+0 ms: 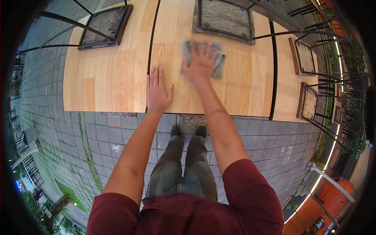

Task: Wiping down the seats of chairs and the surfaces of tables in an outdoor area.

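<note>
My right hand [199,64] lies flat on a grey cloth [218,63], pressing it against the light wooden tabletop [243,79]; hand and cloth are blurred. The cloth sticks out past the fingers and to the right of the palm. My left hand [158,91] rests palm down on the same wood near the front edge, beside the dark gap between two table sections, and holds nothing. Beyond the cloth, an upturned chair seat [224,17] with a black metal frame lies on the table.
Another upturned seat [102,28] sits on the left section [102,73]. Two smaller upturned seats [304,57] with metal legs stand at the right end. Grey paving [117,138] surrounds the table, and greenery [67,194] grows at lower left.
</note>
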`<state>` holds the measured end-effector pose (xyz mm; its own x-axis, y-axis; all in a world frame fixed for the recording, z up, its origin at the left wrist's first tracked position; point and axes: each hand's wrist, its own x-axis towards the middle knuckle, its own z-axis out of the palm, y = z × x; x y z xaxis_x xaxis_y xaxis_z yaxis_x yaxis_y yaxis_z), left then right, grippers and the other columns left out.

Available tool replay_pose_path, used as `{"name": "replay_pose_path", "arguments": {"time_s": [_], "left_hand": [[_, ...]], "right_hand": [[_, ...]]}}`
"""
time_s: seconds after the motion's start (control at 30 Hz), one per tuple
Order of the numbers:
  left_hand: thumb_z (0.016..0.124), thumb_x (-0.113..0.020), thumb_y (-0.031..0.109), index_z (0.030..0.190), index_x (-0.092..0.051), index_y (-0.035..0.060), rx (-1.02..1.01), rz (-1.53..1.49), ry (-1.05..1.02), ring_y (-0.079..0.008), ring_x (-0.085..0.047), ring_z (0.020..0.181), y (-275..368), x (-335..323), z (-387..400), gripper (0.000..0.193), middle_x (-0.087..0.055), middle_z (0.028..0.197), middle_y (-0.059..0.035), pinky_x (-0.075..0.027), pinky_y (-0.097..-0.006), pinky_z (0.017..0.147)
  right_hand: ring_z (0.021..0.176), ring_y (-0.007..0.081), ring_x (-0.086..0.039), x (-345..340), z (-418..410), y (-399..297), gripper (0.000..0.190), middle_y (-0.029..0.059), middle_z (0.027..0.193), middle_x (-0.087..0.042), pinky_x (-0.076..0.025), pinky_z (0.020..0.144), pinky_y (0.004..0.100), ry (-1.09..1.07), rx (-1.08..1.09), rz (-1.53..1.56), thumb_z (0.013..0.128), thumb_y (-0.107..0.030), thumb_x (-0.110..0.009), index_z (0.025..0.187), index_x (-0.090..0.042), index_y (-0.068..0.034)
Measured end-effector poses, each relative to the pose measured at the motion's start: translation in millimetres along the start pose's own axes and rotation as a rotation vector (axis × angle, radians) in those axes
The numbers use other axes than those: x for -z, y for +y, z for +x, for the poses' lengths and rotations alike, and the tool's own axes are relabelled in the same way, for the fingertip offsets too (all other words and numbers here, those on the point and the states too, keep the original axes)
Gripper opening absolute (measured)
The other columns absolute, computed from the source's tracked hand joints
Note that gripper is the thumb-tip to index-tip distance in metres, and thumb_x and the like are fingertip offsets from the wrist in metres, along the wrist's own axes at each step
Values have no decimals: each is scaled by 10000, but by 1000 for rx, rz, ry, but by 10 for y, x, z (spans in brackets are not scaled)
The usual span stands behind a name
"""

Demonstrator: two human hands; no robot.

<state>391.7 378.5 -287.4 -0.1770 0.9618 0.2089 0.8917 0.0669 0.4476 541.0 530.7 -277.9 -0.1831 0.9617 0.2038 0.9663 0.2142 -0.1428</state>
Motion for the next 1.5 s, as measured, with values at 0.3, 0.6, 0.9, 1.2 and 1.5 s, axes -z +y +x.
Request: {"name": "replay_pose_path", "arguments": {"time_s": [0.3,0.6,0.9,1.2,1.5], "left_hand": [[1016,-586,398,1681,-238,-28,2,18,-22,-394,-209,1637,-135,137,-92,863,-287,1735,-231,-160,-536,1332],[1023,-590,366,1680,-219,-34,7,-16,32,-403,-210,1633,-44,71,-39,854,-287,1729,-239,-175,-546,1327],[1040,-569,322,1652,-361,13,30,28,-34,-423,-223,1625,-538,187,-173,716,-272,1742,-222,-169,-608,1306],[1002,-630,416,1582,-547,367,-92,72,-161,-363,-235,1636,-799,645,-43,589,-274,1765,-166,-121,-650,1297],[1006,-561,180,1554,-582,254,-30,-32,-91,-329,-301,1617,-978,549,-161,554,-360,1731,-142,-142,-606,1315]], "right_hand": [[1650,411,-160,464,-1065,883,839,162,1772,-263,-54,1296,662,-282,489,219,928,-544,-624,1677,-408,-232],[1638,440,-163,-36,243,-19,800,200,1756,-274,-70,1295,664,15,-87,-37,955,-533,-603,1657,-430,-190],[1630,431,-204,301,-1220,63,828,194,1740,-312,-99,1286,674,-234,482,311,906,-480,-669,1660,-435,-233],[1640,452,-141,32,-170,144,832,212,1762,-250,-53,1287,679,-94,191,26,954,-513,-624,1686,-374,-206],[1622,437,-220,68,-635,-808,797,195,1703,-386,-71,1288,681,-231,588,339,911,-483,-651,1628,-476,-181]]}}
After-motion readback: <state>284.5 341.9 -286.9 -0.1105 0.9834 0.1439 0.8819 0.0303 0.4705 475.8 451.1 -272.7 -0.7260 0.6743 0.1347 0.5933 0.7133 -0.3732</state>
